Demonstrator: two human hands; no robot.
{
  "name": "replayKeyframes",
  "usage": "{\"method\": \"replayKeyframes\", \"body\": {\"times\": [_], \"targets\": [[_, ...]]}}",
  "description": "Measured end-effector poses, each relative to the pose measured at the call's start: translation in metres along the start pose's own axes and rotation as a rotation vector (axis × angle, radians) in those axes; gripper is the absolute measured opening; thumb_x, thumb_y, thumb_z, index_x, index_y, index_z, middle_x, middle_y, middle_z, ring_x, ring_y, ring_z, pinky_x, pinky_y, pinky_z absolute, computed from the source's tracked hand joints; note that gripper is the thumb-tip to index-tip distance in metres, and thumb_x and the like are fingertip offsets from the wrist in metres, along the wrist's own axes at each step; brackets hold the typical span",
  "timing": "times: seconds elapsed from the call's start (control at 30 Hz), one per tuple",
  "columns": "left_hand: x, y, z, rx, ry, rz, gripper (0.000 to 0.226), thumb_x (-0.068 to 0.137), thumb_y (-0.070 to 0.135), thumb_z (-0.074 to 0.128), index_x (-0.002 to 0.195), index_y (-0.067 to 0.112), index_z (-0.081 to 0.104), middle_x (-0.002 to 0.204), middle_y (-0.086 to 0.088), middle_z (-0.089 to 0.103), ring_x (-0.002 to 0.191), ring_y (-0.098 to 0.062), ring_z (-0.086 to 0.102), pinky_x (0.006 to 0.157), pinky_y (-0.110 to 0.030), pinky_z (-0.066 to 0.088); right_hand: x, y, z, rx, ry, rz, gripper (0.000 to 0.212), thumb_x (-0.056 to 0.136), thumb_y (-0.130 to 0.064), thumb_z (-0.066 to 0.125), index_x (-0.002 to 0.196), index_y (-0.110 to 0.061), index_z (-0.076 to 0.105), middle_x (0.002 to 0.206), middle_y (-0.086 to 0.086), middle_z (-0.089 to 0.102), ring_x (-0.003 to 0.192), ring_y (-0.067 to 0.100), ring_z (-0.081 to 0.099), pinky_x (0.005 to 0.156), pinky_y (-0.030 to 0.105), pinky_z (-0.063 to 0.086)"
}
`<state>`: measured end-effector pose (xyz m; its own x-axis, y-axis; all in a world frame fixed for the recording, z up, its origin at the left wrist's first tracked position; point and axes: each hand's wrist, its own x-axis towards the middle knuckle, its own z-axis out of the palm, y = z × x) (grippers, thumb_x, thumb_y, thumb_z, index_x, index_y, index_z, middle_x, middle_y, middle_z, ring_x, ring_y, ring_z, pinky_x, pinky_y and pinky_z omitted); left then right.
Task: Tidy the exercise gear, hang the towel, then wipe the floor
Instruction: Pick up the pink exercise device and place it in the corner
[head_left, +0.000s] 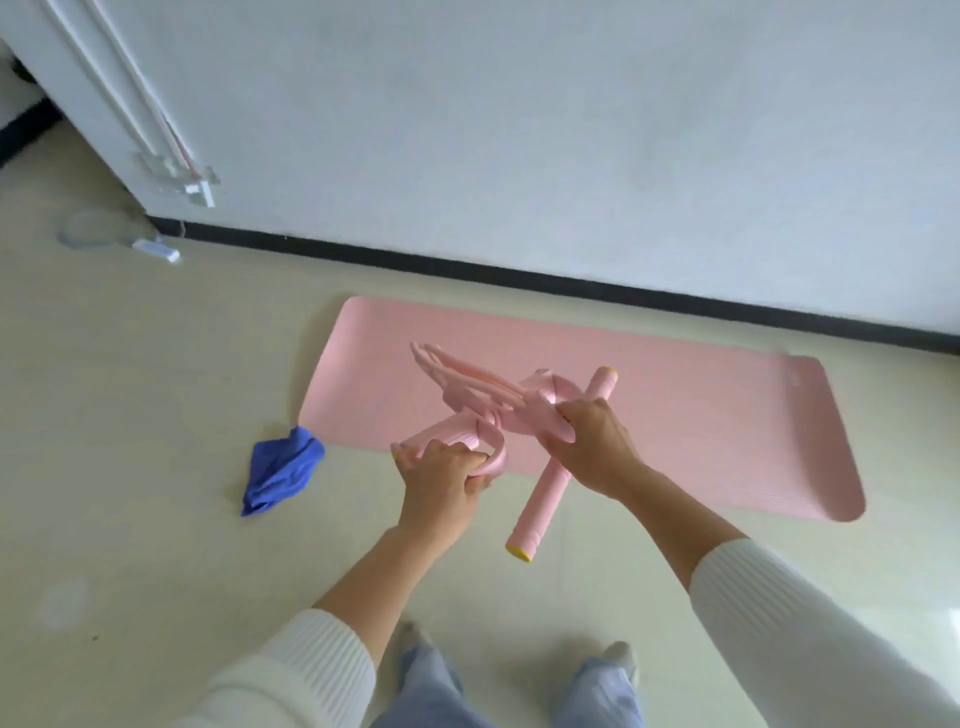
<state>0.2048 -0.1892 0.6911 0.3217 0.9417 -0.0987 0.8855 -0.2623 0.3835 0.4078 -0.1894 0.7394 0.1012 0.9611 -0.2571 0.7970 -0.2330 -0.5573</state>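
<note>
Forward, L hand (441, 483), R hand (592, 447) clutch bands (478, 387)

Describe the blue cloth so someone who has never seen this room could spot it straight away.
Find the long pink exercise mat lying on the pale floor beside the white wall. Just off its near left corner sits a crumpled blue cloth. It is the only deep-blue thing on the floor; the mat beside it is pink.

A pink mat (701, 415) is spread on the pale floor (156, 389) near its wall edge, with a crumpled blue cloth (280, 467) laid just beside the mat's left end.
</note>
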Motion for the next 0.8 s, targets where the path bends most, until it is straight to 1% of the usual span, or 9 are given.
{"method": "replayKeyframes", "body": {"times": [0.07,0.17,0.23,0.3,0.47,0.57,0.63,0.7,0.8], "targets": [[0.007,0.050,0.011,0.050,-0.036,0.073,0.019,0.077,0.028,0.071,0.095,0.035,0.070,0.086,0.013,0.067,0.102,-0.020,0.048,0.094,-0.056,0.031,-0.020,0.042,-0.032,-0.006,0.076,0.000,0.020,0.085,-0.019,0.061,0.069,-0.017,0.048,0.077,-0.012,0.043,0.075,0.022,0.046,0.051,0.025,0.031],[0.016,0.136,0.033,0.078,-0.019,0.192,0.025,0.060,0.021,0.083,0.078,0.034,0.072,0.073,0.015,0.068,0.088,-0.023,0.047,0.076,-0.040,0.030,-0.051,0.120,-0.078,-0.003,0.162,0.043,0.013,0.083,-0.019,0.061,0.077,-0.014,0.051,0.083,-0.008,0.044,0.090,0.025,0.046,0.064,0.029,0.034],[0.021,0.198,0.052,0.036,0.025,0.258,0.025,0.069,0.019,0.077,0.087,0.036,0.073,0.082,0.015,0.069,0.093,-0.023,0.042,0.074,-0.034,0.018,-0.075,0.178,-0.109,0.007,0.194,0.111,0.013,0.083,-0.020,0.062,0.077,-0.012,0.054,0.087,-0.002,0.047,0.087,0.024,0.047,0.062,0.027,0.032],[0.025,0.249,0.066,-0.013,0.011,0.314,0.028,0.079,0.019,0.069,0.098,0.039,0.072,0.087,0.014,0.066,0.098,-0.022,0.038,0.074,-0.032,0.016,-0.097,0.221,-0.137,0.046,0.221,0.168,0.020,0.082,-0.019,0.064,0.069,-0.015,0.049,0.086,0.001,0.048,0.079,0.022,0.045,0.057,0.025,0.031],[0.036,0.408,0.111,-0.168,-0.040,0.498,0.022,0.079,0.010,0.071,0.088,0.030,0.076,0.068,0.017,0.041,0.088,-0.024,0.034,0.081,-0.037,0.037,-0.165,0.346,-0.225,0.112,0.353,0.382,0.036,0.081,-0.018,0.066,0.057,-0.022,0.039,0.081,0.004,0.048,0.069,0.022,0.044,0.051,0.024,0.029],[0.055,0.486,0.135,-0.171,-0.154,0.575,0.025,0.084,0.018,0.068,0.100,0.036,0.073,0.088,0.002,0.054,0.108,-0.031,0.039,0.099,-0.037,0.042,-0.189,0.404,-0.268,0.162,0.446,0.484,0.031,0.082,-0.020,0.064,0.058,-0.018,0.045,0.078,0.003,0.048,0.066,0.023,0.046,0.049,0.023,0.031],[0.069,0.538,0.150,-0.190,-0.209,0.625,0.029,0.085,0.021,0.066,0.107,0.040,0.069,0.098,-0.003,0.051,0.108,-0.028,0.039,0.093,-0.031,0.046,-0.200,0.442,-0.297,0.192,0.502,0.542,0.025,0.085,-0.022,0.062,0.064,-0.010,0.054,0.078,0.004,0.049,0.066,0.024,0.048,0.048,0.023,0.032],[0.085,0.592,0.163,-0.202,-0.249,0.692,0.024,0.086,0.023,0.066,0.103,0.040,0.069,0.093,0.001,0.046,0.094,-0.021,0.040,0.080,-0.025,0.046,-0.206,0.483,-0.325,0.210,0.540,0.592,0.024,0.086,-0.023,0.059,0.068,-0.008,0.058,0.080,0.007,0.051,0.068,0.027,0.050,0.050,0.025,0.037],[0.116,0.673,0.189,-0.186,-0.274,0.815,0.016,0.085,0.024,0.065,0.094,0.037,0.071,0.080,0.005,0.044,0.088,-0.021,0.037,0.072,-0.025,0.043,-0.210,0.547,-0.371,0.225,0.598,0.642,0.023,0.086,-0.023,0.059,0.073,-0.005,0.062,0.080,0.007,0.049,0.073,0.030,0.052,0.057,0.035,0.049]]}}
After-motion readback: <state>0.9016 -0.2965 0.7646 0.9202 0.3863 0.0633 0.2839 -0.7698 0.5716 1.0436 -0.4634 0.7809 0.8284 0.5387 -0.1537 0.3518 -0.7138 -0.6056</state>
